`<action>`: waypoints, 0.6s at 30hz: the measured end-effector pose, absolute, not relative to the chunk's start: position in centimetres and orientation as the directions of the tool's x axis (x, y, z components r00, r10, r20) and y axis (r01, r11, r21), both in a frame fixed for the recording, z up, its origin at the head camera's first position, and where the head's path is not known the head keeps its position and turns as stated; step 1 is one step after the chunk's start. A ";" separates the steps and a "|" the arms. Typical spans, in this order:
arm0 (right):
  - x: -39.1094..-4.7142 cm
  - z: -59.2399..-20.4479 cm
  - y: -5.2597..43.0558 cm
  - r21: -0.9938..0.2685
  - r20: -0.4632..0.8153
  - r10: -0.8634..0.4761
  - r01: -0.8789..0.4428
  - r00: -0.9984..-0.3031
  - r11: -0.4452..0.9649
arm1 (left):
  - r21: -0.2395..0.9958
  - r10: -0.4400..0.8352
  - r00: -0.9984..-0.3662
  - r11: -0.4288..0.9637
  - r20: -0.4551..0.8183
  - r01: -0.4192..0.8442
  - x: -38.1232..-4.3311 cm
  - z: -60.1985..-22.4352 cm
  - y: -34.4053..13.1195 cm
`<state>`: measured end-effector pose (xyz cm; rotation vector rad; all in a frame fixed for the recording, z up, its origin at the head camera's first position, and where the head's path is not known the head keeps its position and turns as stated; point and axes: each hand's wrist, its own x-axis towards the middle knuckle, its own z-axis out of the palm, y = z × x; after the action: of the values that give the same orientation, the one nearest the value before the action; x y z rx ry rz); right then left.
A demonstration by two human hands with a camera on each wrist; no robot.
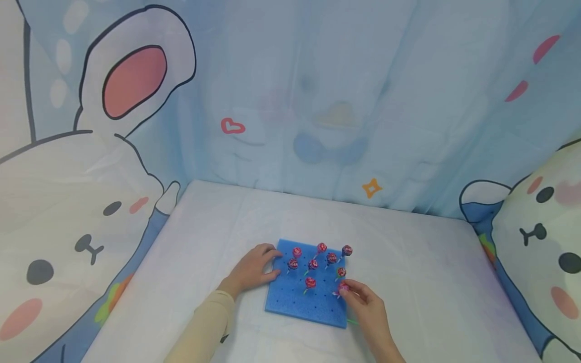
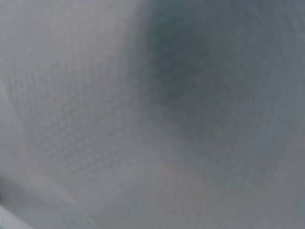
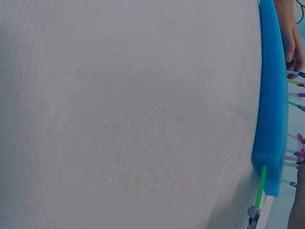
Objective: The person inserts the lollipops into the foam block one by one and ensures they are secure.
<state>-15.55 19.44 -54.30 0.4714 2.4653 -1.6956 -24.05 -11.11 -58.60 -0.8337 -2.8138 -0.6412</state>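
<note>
A blue foam board (image 1: 290,297) with rows of small holes lies on the table, and several lollipops stand upright in it, among them a red one (image 1: 310,283) near the middle. My left hand (image 1: 251,269) rests at the board's left edge, thumb and fingers spread and touching it. At the right side, my right hand (image 1: 366,305) pinches a pink lollipop (image 1: 343,287) by its wrapped head, over the board. Whether the stick's lower end sits in a hole is hidden. The left wrist view is only a blur of pale cloth.
On the white tablecloth (image 1: 431,282), beside the board's right edge, lies another lollipop with a green stick (image 3: 260,188), partly covered by my right hand in the head view. A printed curtain (image 1: 281,101) hangs behind and at both sides of the table.
</note>
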 end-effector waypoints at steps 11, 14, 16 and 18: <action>-15.4 -54.3 19.7 -0.898 -0.272 0.180 0.316 -0.945 0.306 | 0.366 0.486 -0.852 0.770 0.193 0.522 -24.2 -58.5 -11.2; -15.4 -54.3 19.9 -0.897 -0.275 0.181 0.320 -0.944 0.305 | 0.367 0.489 -0.852 0.769 0.188 0.523 -24.2 -58.6 -11.2; -15.4 -54.3 19.9 -0.897 -0.280 0.180 0.324 -0.943 0.300 | 0.364 0.489 -0.851 0.771 0.189 0.524 -24.3 -58.6 -11.2; -15.5 -54.3 19.9 -0.898 -0.291 0.181 0.333 -0.939 0.289 | 0.358 0.488 -0.852 0.773 0.192 0.523 -24.3 -58.7 -11.2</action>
<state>-15.46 19.89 -54.29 0.4850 2.4123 -1.7319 -24.28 -11.20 -58.71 -0.8214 -2.8749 -0.6197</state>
